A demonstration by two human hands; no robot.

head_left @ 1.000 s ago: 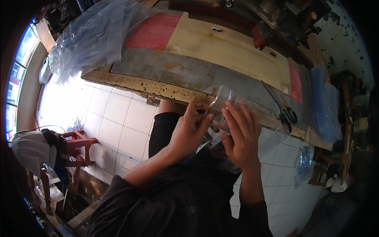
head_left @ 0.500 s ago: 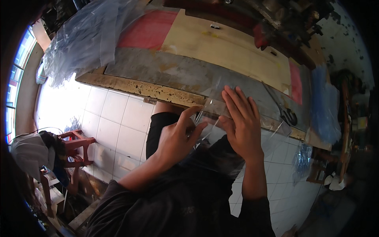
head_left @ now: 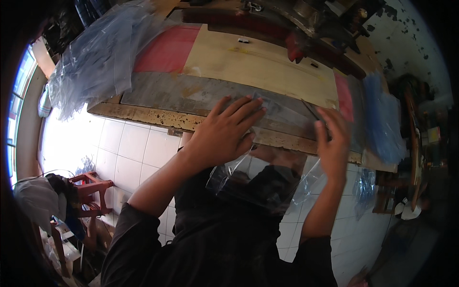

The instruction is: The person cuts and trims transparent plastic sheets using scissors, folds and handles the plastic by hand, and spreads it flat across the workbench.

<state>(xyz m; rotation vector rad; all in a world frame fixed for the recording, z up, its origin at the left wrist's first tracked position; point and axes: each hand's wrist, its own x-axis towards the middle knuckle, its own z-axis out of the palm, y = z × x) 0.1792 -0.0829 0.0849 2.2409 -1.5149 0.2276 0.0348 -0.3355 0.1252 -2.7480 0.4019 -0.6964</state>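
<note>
My left hand (head_left: 230,128) lies with fingers stretched out on a clear plastic sheet (head_left: 248,174) at the table's front edge. The sheet hangs over that edge in front of my lap. My right hand (head_left: 334,138) is at the handles of a pair of scissors (head_left: 311,110) on the grey tabletop, thumb and fingers bent around them. Its fingers cover most of the handles, while the blades point away to the left.
A cream panel with red ends (head_left: 263,62) covers the table's middle. Behind it runs a dark red machine bar (head_left: 229,20). Clear plastic bags (head_left: 95,62) are heaped at the left, bluish plastic sheets (head_left: 382,119) at the right. A red stool (head_left: 93,189) stands on the tiled floor.
My left hand has moved from pinching near the plastic to lying flat on it at the table edge. My right hand has left the plastic and moved right to the scissors.
</note>
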